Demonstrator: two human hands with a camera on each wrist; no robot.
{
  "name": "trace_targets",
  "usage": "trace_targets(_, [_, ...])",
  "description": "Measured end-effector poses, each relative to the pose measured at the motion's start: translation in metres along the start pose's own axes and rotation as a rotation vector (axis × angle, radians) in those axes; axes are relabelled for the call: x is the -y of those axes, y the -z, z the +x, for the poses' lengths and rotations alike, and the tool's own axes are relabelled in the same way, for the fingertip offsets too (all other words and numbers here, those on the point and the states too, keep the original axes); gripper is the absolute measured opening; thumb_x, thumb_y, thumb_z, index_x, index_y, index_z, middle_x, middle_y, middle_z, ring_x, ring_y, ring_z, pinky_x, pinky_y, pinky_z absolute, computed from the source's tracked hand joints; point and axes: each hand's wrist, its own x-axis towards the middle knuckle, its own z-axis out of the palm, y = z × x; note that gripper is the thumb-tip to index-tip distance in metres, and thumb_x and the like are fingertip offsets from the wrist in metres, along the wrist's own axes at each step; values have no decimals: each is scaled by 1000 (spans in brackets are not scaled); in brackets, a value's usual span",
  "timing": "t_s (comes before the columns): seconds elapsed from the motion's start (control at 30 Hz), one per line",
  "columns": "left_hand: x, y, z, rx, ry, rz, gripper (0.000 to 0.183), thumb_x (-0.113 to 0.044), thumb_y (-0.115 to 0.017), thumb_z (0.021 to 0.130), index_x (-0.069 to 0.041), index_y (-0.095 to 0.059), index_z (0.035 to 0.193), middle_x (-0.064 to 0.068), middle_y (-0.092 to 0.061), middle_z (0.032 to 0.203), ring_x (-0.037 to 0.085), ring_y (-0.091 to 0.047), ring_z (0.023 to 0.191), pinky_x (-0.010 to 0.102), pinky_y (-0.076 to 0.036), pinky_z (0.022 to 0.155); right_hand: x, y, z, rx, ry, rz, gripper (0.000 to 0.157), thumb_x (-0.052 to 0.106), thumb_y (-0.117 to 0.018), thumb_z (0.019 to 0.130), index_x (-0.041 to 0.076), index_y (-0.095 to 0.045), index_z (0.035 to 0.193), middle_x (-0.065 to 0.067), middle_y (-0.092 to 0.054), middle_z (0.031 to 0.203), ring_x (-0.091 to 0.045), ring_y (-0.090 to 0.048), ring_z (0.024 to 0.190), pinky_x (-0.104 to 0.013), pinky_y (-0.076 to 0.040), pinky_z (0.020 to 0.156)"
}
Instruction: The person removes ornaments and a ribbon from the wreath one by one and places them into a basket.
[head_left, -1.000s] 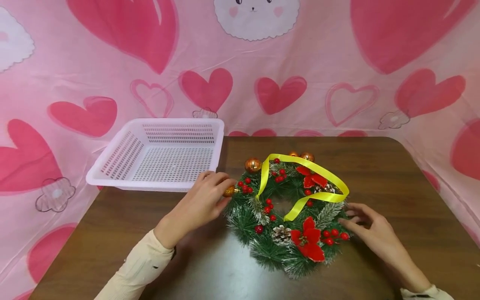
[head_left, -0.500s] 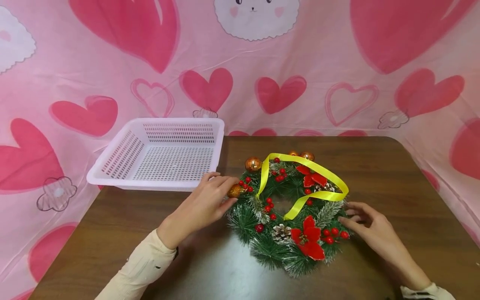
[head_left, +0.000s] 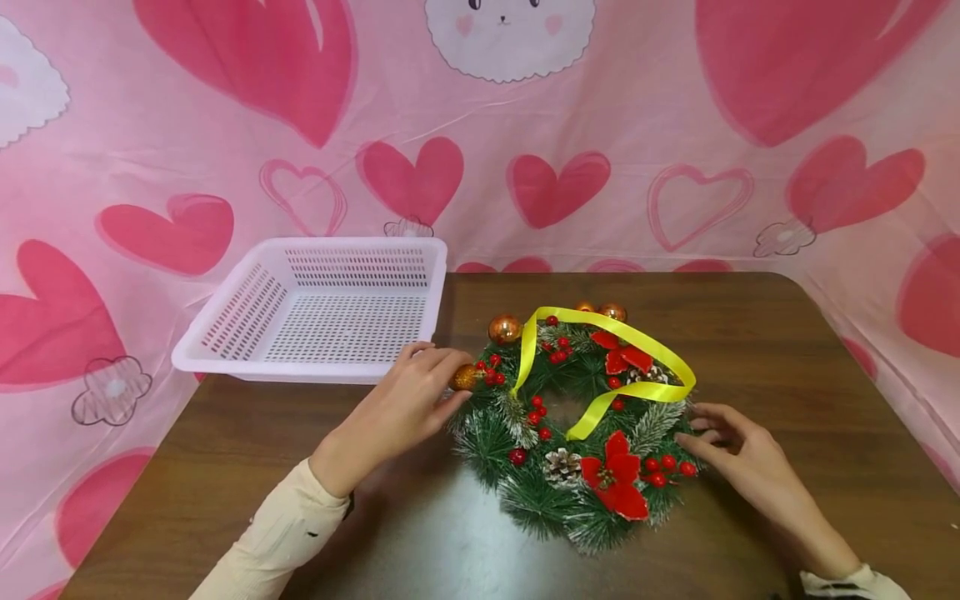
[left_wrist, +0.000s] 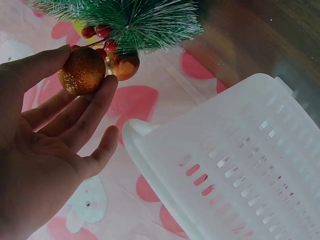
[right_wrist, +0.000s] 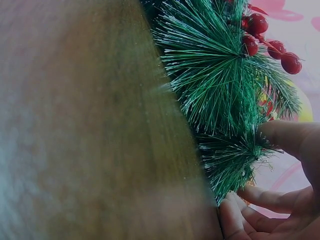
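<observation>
A green Christmas wreath (head_left: 540, 508) lies on the table, trimmed with red flowers, berries, pine cones and a yellow ribbon (head_left: 637, 337). At its left edge my left hand (head_left: 401, 408) pinches a glittery orange-gold bauble (left_wrist: 82, 71) between thumb and fingertips, right beside a sprig of red berries (head_left: 491, 371). Shiny copper baubles (head_left: 505, 328) sit along the wreath's far side. My right hand (head_left: 750, 458) holds the wreath's right edge, thumb over the pine needles (right_wrist: 220, 75) and fingers beneath, as the right wrist view shows.
A white plastic basket (head_left: 315, 367) with slotted walls stands at the table's back left, just behind my left hand. The brown wooden table (head_left: 750, 333) has a rounded far right corner. A pink cloth (head_left: 480, 117) with hearts hangs behind it.
The glittery bauble in my left hand has shifted slightly right into the wreath's edge, then a little back left. My right hand and the wreath stay in place.
</observation>
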Motion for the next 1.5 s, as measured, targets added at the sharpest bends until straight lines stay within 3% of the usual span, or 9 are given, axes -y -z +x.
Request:
trace_targets(0.97, [11,24,0,-105,22,-2,39,-15,-82,82,-1,-65,114,11,-70,111,28,-64,104,51,-43,98,0,1,0,11,-17,-4,54,37,-71,92,4,-57,133,-13,-65,116,0,-60,86,-19,-48,72])
trace_targets(1.23, [23,32,-2,-173,32,-60,42,-8,-83,79,2,-63,115,12,-70,108,32,-65,103,52,-43,95,0,0,0,6,-11,-11,55,37,-71,92,4,-57,133,-13,-65,116,0,-59,85,-18,-47,73])
trace_targets(1.5, [35,44,-4,-193,96,-126,38,-9,-81,82,1,-65,115,10,-70,104,26,-65,101,49,-44,97,0,0,-1,-4,-5,0,53,36,-72,92,4,-57,132,-13,-65,115,0,-59,85,-18,-47,72])
